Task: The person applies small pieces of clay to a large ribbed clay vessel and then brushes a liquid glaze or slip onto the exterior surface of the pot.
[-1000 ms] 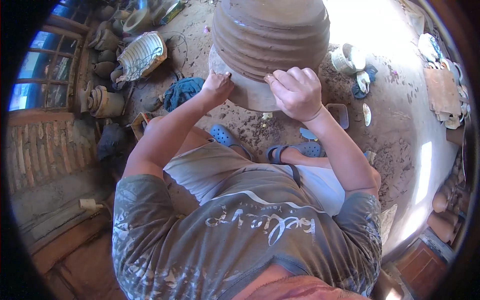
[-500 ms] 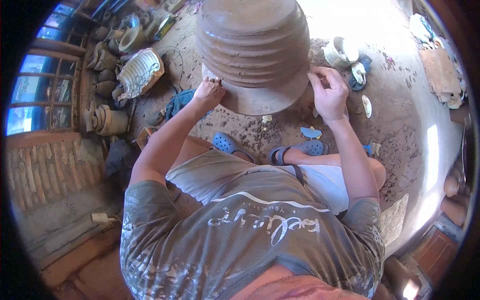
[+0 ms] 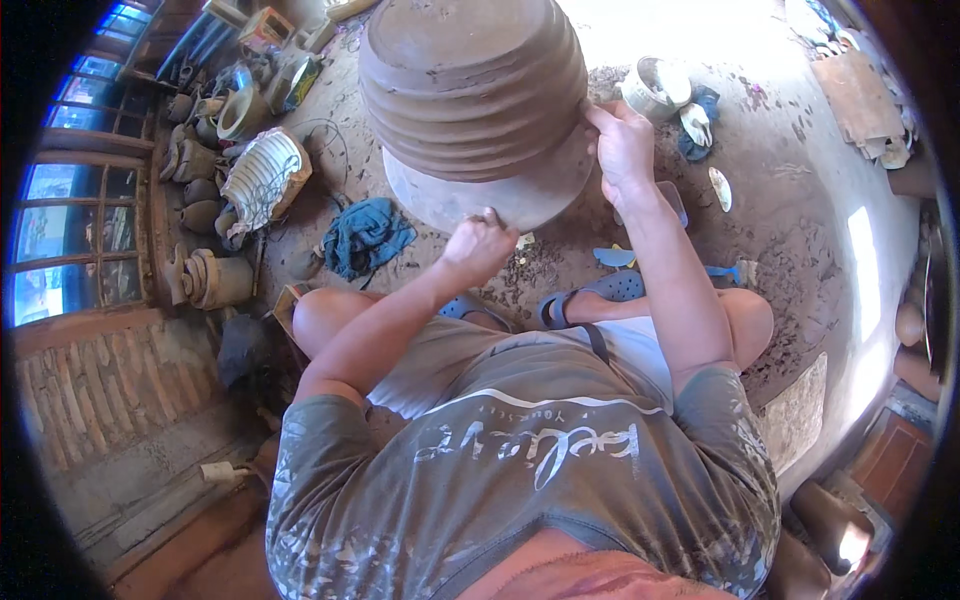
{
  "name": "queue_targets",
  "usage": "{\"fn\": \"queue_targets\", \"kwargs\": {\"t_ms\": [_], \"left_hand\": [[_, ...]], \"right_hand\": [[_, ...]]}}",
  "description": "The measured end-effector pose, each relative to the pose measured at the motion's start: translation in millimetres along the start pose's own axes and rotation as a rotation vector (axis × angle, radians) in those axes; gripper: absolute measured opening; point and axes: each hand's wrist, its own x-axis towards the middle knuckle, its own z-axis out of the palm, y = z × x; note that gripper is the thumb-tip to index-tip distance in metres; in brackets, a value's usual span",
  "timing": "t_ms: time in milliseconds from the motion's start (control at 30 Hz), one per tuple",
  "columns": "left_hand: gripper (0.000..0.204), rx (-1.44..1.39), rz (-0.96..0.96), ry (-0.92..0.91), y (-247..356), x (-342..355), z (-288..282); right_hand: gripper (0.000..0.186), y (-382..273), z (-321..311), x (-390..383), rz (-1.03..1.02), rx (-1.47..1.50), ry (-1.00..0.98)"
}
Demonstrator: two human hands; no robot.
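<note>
A large brown clay pot with ridged sides rises at the top of the view. It stands on a round, flat disc, whose pale rim sticks out on the near side. My left hand is closed at the disc's near edge, its thumb over the rim. At the right edge of the disc, my right hand has thumb and fingers closed on the rim, close to the pot wall. The undersides of both grips are hidden.
A blue-green cloth lies on the floor to the left. Beyond it are a ribbed, pale piece and several clay pots along the wall. A white bucket stands at the right, with a blue scraper-like piece nearer my foot.
My left hand has moved from the disc's left side to its near edge. My right hand has gone farther up the right side. The view has shifted somewhat.
</note>
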Motion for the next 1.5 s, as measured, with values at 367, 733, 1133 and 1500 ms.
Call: {"fn": "queue_targets", "kwargs": {"t_ms": [367,733,1133,1500], "left_hand": [[0.024,-0.128,0.189,0.1,50.7,56.9,-11.8],[0.019,-0.032,-0.066,0.298,60.5,99.3,69.4],[0.065,-0.194,-0.282,0.106,-47.4,-14.0,-5.2],[0.072,-0.209,-0.291,0.062,-53.5,-16.9,-0.2]], "right_hand": [[0.017,18.6,31.4,-42.1,-0.013,0.158,0.173],[0.028,51.8,70.9,-124.5,-0.273,-0.498,-0.08],[0.074,18.2,-38.1,45.1,-0.091,-0.37,-0.474],[0.076,96.3,14.1,-94.9,-0.677,-0.5,-0.265]]}}
